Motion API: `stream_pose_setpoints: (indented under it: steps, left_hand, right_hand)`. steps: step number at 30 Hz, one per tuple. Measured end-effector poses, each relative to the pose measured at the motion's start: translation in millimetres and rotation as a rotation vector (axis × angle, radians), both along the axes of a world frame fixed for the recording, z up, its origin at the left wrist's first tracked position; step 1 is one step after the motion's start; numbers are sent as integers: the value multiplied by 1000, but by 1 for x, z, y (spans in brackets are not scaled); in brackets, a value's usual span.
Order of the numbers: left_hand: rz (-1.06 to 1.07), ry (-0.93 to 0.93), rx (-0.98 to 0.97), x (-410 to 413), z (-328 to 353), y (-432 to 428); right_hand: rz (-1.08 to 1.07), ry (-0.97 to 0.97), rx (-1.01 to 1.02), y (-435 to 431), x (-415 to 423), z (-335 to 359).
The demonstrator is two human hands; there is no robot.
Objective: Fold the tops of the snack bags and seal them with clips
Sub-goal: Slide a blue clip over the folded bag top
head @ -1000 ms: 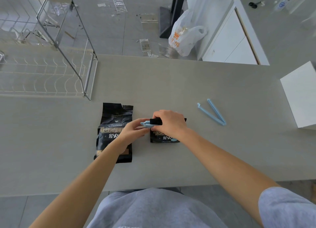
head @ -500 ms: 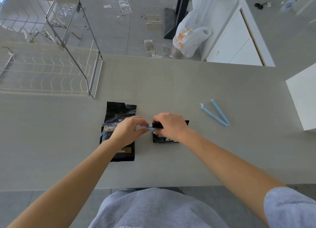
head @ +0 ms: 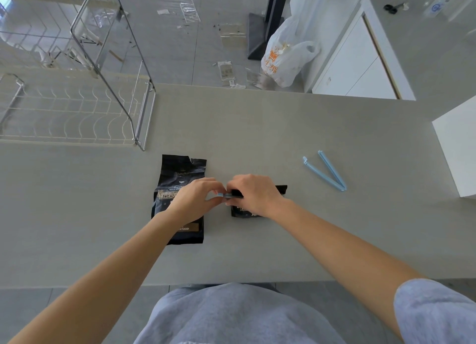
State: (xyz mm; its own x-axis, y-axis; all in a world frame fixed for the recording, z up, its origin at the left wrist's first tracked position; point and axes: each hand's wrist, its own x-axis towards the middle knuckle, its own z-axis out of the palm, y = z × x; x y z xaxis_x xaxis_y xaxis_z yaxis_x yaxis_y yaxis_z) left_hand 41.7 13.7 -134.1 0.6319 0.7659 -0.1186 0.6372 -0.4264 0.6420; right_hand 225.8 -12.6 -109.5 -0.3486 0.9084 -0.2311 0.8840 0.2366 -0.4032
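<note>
A grey desk carried a wire rack; beyond, a littered tile floor. Both hands' fingers pinched a blue clip on a folded snack bag.

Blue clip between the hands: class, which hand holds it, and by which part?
Both hands meet on the clip: left hand pinches its left end, right hand covers the rest over the folded bag.
</note>
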Motion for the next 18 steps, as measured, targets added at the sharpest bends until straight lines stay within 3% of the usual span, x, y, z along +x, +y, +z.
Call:
stream_pose_setpoints:
  steps: [7, 13, 18]
  left_hand:
    - [43, 19, 29, 8, 4, 2]
    - [-91, -93, 74, 29, 5, -2]
    - [-78, -96, 44, 29, -5, -10]
  right_hand:
    - [-93, 141, 112, 0, 17, 10]
    - [-158, 247, 70, -5, 16, 9]
    - [-147, 364, 68, -12, 17, 6]
